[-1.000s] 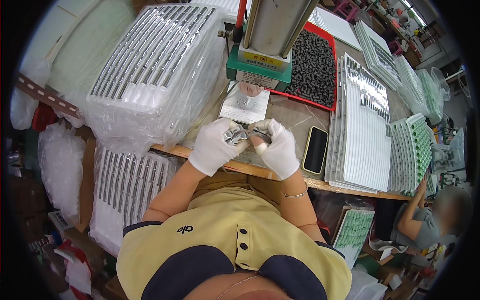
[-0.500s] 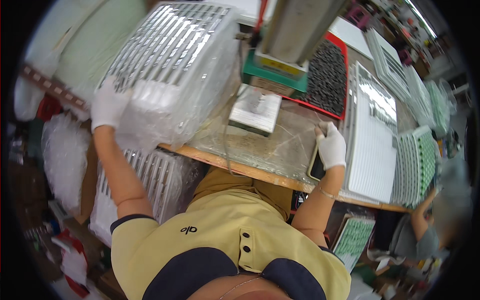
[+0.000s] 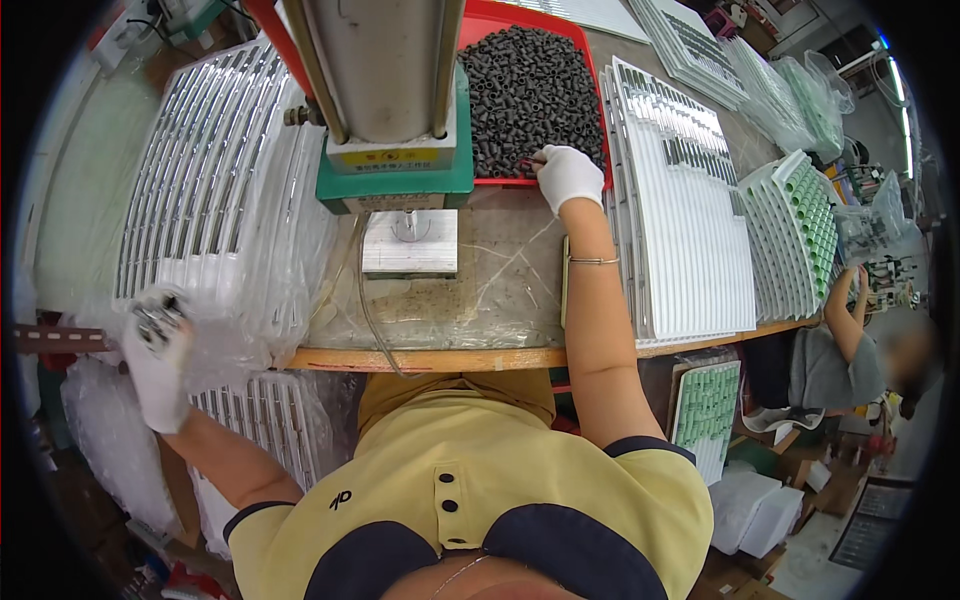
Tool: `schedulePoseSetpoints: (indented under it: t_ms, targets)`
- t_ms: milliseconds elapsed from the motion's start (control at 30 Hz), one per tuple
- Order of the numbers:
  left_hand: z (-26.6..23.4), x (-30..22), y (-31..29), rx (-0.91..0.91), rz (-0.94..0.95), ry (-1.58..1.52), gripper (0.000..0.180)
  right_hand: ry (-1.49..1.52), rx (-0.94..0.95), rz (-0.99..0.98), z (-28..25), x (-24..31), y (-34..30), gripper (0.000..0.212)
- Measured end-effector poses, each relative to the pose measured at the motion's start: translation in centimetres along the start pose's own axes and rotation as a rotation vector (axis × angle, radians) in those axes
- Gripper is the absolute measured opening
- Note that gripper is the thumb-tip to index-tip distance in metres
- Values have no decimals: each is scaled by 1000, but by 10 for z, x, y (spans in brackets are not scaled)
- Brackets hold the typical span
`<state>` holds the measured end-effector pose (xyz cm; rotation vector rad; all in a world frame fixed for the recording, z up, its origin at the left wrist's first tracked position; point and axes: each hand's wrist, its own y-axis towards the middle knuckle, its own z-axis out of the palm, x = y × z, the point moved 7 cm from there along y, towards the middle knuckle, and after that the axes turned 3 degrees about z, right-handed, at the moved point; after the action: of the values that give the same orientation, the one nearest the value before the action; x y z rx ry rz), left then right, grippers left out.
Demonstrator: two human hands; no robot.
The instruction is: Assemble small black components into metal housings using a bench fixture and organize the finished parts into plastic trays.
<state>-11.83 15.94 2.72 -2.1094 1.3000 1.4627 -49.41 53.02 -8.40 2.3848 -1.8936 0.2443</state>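
Observation:
At the left, my left hand (image 3: 158,365), in a white glove, is curled round several small shiny silver and dark pieces (image 3: 160,312). It is at the near left corner of a plastic-wrapped stack of white slotted trays (image 3: 190,160) with silver rods in rows. My right hand (image 3: 572,182), also gloved, reaches to the near edge of a red tray (image 3: 594,75) full of short black tubes (image 3: 530,95). Its thumb and forefinger are pinched together; what is between them is too small to make out.
A press (image 3: 390,90) with a green head stands mid-table over a metal block (image 3: 410,250). White ribbed trays (image 3: 690,230) lie to the right, with green-filled trays (image 3: 800,220) beyond. A cable (image 3: 370,320) crosses the wooden edge (image 3: 440,358). Another person (image 3: 840,360) works far right.
My right hand has moved away from the dark flat object at the table's front, up to the red tray. My left hand has drawn back toward me off the slotted tray. The view has shifted.

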Motion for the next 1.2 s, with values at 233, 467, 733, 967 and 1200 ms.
schedulePoseSetpoints:
  t_ms: [233, 467, 733, 967, 1200]
  targets:
    - [197, -42, -23, 436, 75, -89, 26, -153, -30, -62, 7, 9, 10, 15]
    - [270, -44, -6, 291, 147, -17, 20, 313, -124, -258, -62, 19, -90, 13]
    - [301, -50, -20, 384, 97, -90, 22, 214, -218, -447, -90, 27, -151, 12]
    - [309, -83, -30, 274, 498, -88, 22, -110, -80, -423, -97, 24, -159, 11]
    - [324, -31, -37, 628, -260, -1157, 21, 303, 78, -61, -126, -56, -121, 18]
